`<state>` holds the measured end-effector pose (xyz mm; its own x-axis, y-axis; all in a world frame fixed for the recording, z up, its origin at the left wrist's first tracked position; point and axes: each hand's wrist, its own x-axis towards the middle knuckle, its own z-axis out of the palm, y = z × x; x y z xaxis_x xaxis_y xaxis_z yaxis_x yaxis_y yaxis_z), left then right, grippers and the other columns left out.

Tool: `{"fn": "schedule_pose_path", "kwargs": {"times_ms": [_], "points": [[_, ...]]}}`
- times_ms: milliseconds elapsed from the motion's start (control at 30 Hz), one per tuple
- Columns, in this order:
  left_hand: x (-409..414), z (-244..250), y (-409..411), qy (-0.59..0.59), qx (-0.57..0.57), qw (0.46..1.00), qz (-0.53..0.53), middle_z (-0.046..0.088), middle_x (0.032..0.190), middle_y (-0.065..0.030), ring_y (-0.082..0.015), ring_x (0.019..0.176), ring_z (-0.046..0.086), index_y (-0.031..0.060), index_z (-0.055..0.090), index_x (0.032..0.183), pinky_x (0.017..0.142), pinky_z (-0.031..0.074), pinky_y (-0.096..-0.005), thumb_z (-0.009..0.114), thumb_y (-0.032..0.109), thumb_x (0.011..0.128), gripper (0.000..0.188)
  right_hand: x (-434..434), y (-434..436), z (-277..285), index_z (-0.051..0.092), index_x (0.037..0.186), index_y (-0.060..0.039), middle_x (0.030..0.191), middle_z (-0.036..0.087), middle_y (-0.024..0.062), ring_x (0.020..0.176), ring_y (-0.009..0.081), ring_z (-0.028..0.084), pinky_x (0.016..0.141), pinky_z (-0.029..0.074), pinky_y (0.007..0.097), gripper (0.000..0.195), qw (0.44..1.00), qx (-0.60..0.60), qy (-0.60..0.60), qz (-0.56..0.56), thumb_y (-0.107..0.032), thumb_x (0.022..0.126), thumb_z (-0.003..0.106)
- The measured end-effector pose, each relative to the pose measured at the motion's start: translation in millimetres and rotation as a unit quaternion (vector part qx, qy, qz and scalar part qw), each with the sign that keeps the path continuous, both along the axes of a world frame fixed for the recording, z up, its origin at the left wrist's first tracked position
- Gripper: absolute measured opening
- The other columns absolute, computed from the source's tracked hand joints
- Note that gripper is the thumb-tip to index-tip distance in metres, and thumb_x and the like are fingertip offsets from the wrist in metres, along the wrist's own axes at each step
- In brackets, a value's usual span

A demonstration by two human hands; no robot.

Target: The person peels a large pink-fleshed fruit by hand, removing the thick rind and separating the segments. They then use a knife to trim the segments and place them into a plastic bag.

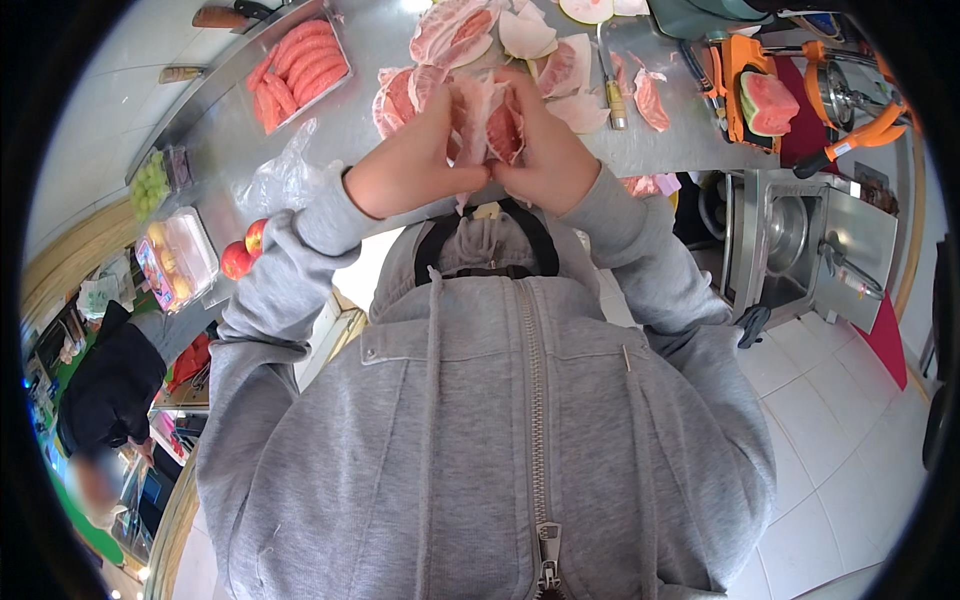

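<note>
Both hands hold a chunk of pink pomelo [472,124] with pale membrane, just above the steel worktop. My left hand [420,154] grips its left side and my right hand [551,142] its right side, with the thumbs close together at the near edge. Red flesh shows beside the right fingers. Beyond the hands lie unpeeled pomelo pieces [450,34] and pale rind pieces [527,31]. A knife with a yellowish handle [616,105] lies to the right, next to a strip of pink membrane [651,97]. At upper left, a clear tray [327,90] holds several peeled pomelo segments [304,60].
Two red apples [238,259], a crumpled plastic bag [285,172], a fruit clamshell [187,247] and green grapes [150,186] sit leftward. At right are an orange cutting device [739,90], cut watermelon [772,105] and an open-doored steel cabinet [855,255]. Another person [112,382] is at lower left.
</note>
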<state>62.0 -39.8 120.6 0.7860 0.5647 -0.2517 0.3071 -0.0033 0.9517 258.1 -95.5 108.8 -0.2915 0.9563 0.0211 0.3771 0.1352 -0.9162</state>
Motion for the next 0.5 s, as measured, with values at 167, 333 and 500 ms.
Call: {"fn": "schedule_pose_path", "kwargs": {"times_ms": [167, 333, 500], "points": [[6, 11, -9, 0.007, -0.024, 0.998, 0.058, 0.054, 0.109, -0.0167, -0.0215, 0.086, 0.063, -0.0036, 0.028, 0.132, 0.072, 0.052, -0.0317, 0.07, 0.009, 0.076, 0.071, 7, 8, 12, 0.02, 0.139, -0.0041, 0.112, 0.055, 0.0184, 0.099, 0.0228, 0.059, 0.082, 0.05, 0.0333, 0.081, 0.99, -0.135, -0.007, 0.03, -0.005, 0.072, 0.067], [5, 6, -12, -0.029, 0.01, 0.997, 0.075, 0.053, 0.114, -0.0162, -0.0201, 0.09, 0.062, -0.0037, 0.028, 0.132, 0.071, 0.053, -0.0315, 0.075, 0.018, 0.079, 0.074, 10, 6, 4, 0.016, 0.141, -0.0012, 0.115, 0.054, 0.0169, 0.101, 0.0208, 0.059, 0.084, 0.05, 0.0329, 0.087, 0.984, -0.163, 0.025, 0.072, -0.011, 0.074, 0.07], [0, 11, -8, -0.012, -0.067, 0.997, 0.034, 0.054, 0.116, -0.016, -0.0189, 0.096, 0.061, -0.0036, 0.028, 0.134, 0.074, 0.054, -0.0296, 0.077, 0.021, 0.08, 0.077, 14, 10, 16, 0.011, 0.145, -0.0001, 0.118, 0.053, 0.0164, 0.102, 0.0196, 0.057, 0.086, 0.049, 0.0321, 0.094, 0.968, -0.215, -0.01, 0.132, -0.013, 0.075, 0.071]]}}
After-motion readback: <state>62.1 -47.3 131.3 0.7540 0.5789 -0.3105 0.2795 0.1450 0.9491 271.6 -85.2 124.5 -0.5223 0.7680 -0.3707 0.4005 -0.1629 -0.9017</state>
